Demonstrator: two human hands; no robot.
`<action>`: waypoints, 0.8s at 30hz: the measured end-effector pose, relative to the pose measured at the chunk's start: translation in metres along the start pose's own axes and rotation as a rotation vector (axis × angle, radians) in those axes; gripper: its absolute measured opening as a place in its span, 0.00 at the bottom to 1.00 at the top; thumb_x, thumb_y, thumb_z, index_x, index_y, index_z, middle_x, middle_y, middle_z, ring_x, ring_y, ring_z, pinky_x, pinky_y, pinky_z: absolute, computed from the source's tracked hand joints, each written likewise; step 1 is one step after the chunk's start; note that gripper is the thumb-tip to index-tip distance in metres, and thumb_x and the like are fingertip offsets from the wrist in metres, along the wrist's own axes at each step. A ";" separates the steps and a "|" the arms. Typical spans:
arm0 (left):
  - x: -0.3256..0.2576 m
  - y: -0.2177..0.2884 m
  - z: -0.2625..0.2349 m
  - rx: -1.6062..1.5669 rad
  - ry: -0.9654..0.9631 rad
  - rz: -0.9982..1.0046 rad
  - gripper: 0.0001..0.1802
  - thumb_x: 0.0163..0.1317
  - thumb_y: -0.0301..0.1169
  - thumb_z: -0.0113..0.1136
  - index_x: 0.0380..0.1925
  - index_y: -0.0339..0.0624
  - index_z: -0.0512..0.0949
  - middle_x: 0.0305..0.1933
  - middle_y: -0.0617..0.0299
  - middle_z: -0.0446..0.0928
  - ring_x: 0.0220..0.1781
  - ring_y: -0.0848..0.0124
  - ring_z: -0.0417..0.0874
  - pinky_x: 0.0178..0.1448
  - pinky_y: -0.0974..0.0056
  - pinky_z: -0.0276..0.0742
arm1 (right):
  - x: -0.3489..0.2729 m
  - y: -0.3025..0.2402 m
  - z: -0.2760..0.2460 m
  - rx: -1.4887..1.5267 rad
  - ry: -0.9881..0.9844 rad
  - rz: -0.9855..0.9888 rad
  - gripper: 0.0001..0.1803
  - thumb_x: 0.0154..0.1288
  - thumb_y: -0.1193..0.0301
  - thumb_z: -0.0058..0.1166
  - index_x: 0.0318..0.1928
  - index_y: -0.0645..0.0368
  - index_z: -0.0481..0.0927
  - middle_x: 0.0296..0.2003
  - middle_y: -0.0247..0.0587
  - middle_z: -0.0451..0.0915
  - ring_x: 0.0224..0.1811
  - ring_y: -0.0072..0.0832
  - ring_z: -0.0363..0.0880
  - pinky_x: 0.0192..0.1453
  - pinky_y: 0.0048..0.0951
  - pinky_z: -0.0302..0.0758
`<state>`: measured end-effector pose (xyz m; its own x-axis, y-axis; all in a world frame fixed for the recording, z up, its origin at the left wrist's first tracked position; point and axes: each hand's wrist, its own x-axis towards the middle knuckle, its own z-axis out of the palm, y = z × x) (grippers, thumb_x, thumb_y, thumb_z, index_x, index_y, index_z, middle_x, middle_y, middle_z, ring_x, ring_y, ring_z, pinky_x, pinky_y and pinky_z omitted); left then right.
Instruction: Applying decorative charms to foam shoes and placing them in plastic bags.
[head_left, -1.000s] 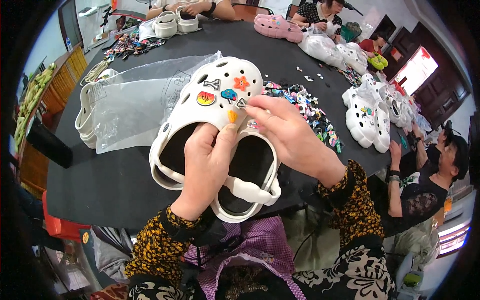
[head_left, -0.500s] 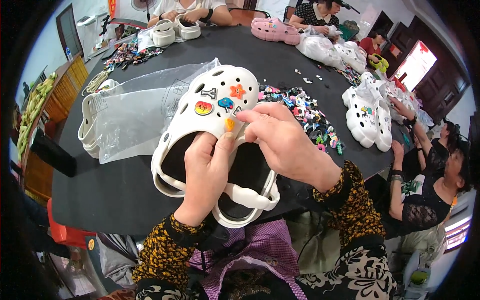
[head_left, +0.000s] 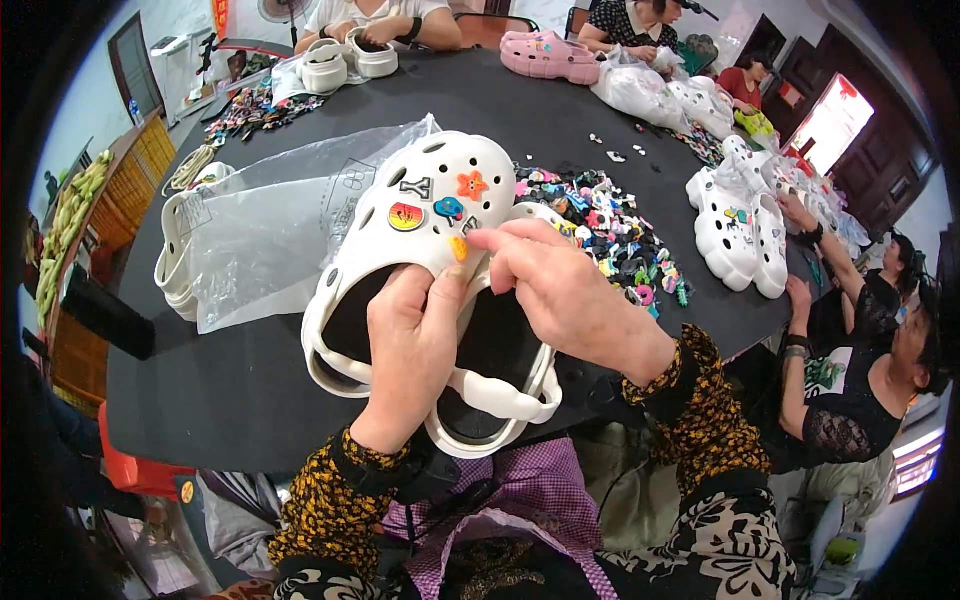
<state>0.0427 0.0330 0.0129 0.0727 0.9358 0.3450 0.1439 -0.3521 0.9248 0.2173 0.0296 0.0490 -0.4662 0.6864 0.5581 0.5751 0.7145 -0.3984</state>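
Note:
A white clog (head_left: 345, 265) lies toe away from me, tilted over a second white clog (head_left: 440, 428) beneath it. My left hand (head_left: 410, 335) grips its upper at the foot opening, fingers inside and thumb on top. Charms dot the upper: an orange starfish (head_left: 472, 185), a blue charm (head_left: 449, 208), a red-and-yellow badge (head_left: 405, 217), a dark letter (head_left: 417, 189) and a small yellow-orange charm (head_left: 459, 247). My right hand (head_left: 570, 290) is curled, its index fingertip against the upper beside the yellow-orange charm. What its other fingers hold, if anything, is hidden.
A clear plastic bag (head_left: 270, 240) lies left, over another white clog (head_left: 174, 265). Loose charms (head_left: 630, 235) are heaped beyond my right hand. White clogs (head_left: 735, 230) stand right, near a co-worker's hands; pink clogs (head_left: 548, 57) are at the far side. Several people sit around the black table (head_left: 230, 400).
My right index fingertip has shifted slightly left and down on the upper, closer to the yellow-orange charm. My left hand keeps its grip on the clog.

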 end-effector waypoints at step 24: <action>-0.002 -0.003 0.003 -0.025 0.021 0.065 0.09 0.66 0.27 0.54 0.33 0.28 0.78 0.27 0.50 0.78 0.27 0.66 0.78 0.34 0.62 0.72 | 0.004 0.010 0.001 0.100 -0.042 0.073 0.19 0.56 0.87 0.42 0.48 0.67 0.75 0.32 0.40 0.76 0.38 0.34 0.77 0.45 0.32 0.76</action>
<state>0.0453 0.0326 0.0091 0.0607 0.9110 0.4079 0.1150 -0.4123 0.9038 0.2203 0.0392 0.0463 -0.4547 0.7406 0.4947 0.5398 0.6710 -0.5083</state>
